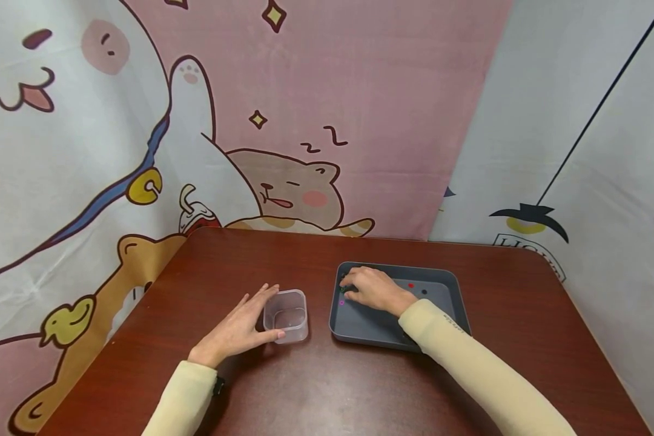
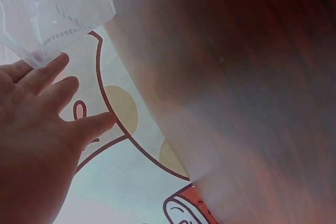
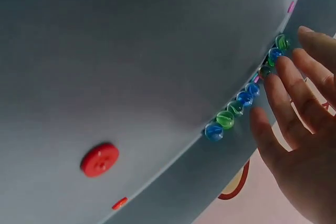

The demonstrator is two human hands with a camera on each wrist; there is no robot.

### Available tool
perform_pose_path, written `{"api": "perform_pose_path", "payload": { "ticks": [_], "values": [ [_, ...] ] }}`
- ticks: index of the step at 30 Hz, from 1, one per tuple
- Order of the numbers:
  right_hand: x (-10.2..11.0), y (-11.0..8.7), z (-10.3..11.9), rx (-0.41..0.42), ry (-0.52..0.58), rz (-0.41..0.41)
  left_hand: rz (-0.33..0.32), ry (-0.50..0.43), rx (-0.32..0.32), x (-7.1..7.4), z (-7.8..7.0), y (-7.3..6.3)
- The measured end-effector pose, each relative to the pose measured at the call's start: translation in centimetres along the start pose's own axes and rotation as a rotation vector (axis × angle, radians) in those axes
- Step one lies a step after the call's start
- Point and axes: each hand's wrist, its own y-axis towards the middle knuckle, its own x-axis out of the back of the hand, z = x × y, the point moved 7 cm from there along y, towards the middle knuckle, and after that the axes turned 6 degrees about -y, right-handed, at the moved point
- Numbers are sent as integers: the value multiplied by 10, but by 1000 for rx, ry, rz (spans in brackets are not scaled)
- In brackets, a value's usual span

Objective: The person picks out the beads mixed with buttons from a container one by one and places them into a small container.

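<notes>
A clear plastic box (image 1: 297, 333) stands on the table, left of a dark grey tray (image 1: 354, 340). My left hand (image 1: 240, 327) rests against the box with spread, mostly straight fingers, its thumb along the near side. In the left wrist view, fingertips (image 2: 63, 60) meet the rim of the box. Over the tray's left end reaches my right hand (image 1: 376, 289), fingers lowered to the far-left corner. The right wrist view shows a row of blue and green glass marbles (image 3: 244, 98) along the tray wall, with my loosely bent fingers (image 3: 289, 93) beside them, no marble visibly held.
A red button (image 3: 100, 159) lies on the tray floor, near a small red piece (image 3: 119, 203). A dark button (image 1: 424, 292) and a small pink ring (image 1: 342, 302) are also in the tray. Behind the brown table (image 1: 327, 387) hangs a cartoon-printed cloth (image 1: 392, 121).
</notes>
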Motion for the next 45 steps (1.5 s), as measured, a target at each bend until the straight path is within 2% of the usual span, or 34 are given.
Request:
{"api": "perform_pose_path", "payload": {
  "ticks": [19,24,31,39,45],
  "values": [
    [-6,4,0,-9,-69,-77,-6,-21,-6,-2,-3,1],
    [8,1,1,-58,-35,-93,-2,-34,-1,-1,-4,2],
    [40,-4,10,-57,36,-202,-5,-51,9,-2,0,1],
    [67,-7,24,-45,101,-287,2,-178,89,-5,7,-2],
    [78,-8,44,-16,186,-317,-12,-293,120,-5,10,-2]
  ]
}}
